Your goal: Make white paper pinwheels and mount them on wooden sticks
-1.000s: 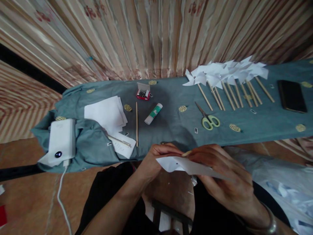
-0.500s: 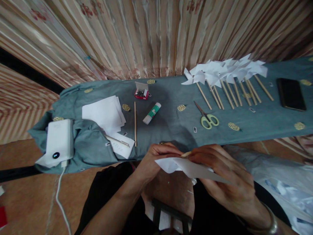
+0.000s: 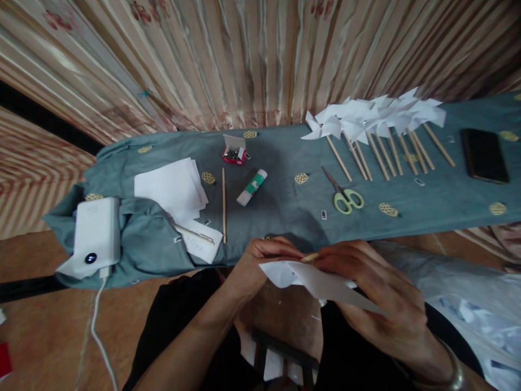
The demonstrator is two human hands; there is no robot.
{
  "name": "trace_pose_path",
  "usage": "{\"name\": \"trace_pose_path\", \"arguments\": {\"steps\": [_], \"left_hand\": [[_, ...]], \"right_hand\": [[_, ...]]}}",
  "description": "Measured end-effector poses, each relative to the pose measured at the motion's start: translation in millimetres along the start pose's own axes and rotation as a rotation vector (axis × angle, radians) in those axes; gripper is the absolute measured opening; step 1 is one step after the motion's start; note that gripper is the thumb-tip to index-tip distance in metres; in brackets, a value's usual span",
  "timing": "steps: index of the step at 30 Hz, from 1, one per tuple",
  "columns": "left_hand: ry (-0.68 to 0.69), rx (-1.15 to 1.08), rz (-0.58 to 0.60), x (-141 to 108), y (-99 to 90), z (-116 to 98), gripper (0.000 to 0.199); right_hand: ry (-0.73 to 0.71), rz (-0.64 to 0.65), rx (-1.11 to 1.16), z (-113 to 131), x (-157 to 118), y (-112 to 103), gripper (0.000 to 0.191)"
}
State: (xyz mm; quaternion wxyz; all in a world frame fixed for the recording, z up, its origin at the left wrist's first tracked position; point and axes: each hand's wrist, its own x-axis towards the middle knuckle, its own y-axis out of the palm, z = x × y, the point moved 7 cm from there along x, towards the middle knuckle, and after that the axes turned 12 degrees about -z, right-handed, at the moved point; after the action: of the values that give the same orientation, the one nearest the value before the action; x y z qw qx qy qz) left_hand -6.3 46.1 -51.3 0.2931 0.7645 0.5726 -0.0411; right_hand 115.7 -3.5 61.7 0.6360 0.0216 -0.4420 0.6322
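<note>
Near the table's front edge, my left hand (image 3: 260, 263) and my right hand (image 3: 374, 288) meet around a white paper pinwheel (image 3: 321, 279). The end of a wooden stick (image 3: 310, 257) shows between my fingertips, above the paper. The fingers of my left hand are closed at the paper's left side, partly hidden behind it. My right hand's fingers are curled round the stick and the paper from the right.
Several white pinwheels (image 3: 378, 119) on sticks lie at the back right, beside green scissors (image 3: 347, 201) and a phone (image 3: 484, 155). Left of them are a glue stick (image 3: 252, 188), red pin box (image 3: 234, 156), loose stick (image 3: 224, 206), paper sheets (image 3: 169, 187) and power bank (image 3: 96, 231).
Both hands keep their grip on the pinwheel and stick, with hardly any movement. The view has shifted very slightly.
</note>
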Motion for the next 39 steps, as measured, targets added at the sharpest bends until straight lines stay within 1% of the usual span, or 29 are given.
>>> {"name": "trace_pose_path", "arguments": {"steps": [6, 12, 29, 35, 39], "left_hand": [[0.000, -0.015, 0.000, -0.3, 1.5, -2.6, 0.017], [-0.021, -0.017, -0.008, -0.3, -0.5, 0.7, 0.015], [-0.027, 0.020, -0.018, 0.2, 0.2, -1.9, 0.021], [-0.013, 0.015, -0.002, 0.7, -0.2, -0.6, 0.017], [-0.010, 0.023, 0.001, 0.3, 0.2, -0.8, 0.018]], "right_hand": [[-0.004, 0.004, -0.004, 1.1, 1.7, 0.1, 0.021], [0.012, 0.012, 0.014, -0.6, -1.6, 0.4, 0.021], [0.014, 0.007, -0.014, 1.0, 1.8, -1.8, 0.022], [0.000, 0.008, -0.020, 1.9, 2.1, -2.0, 0.022], [-0.005, 0.004, -0.026, 2.6, 1.6, -2.8, 0.023]]}}
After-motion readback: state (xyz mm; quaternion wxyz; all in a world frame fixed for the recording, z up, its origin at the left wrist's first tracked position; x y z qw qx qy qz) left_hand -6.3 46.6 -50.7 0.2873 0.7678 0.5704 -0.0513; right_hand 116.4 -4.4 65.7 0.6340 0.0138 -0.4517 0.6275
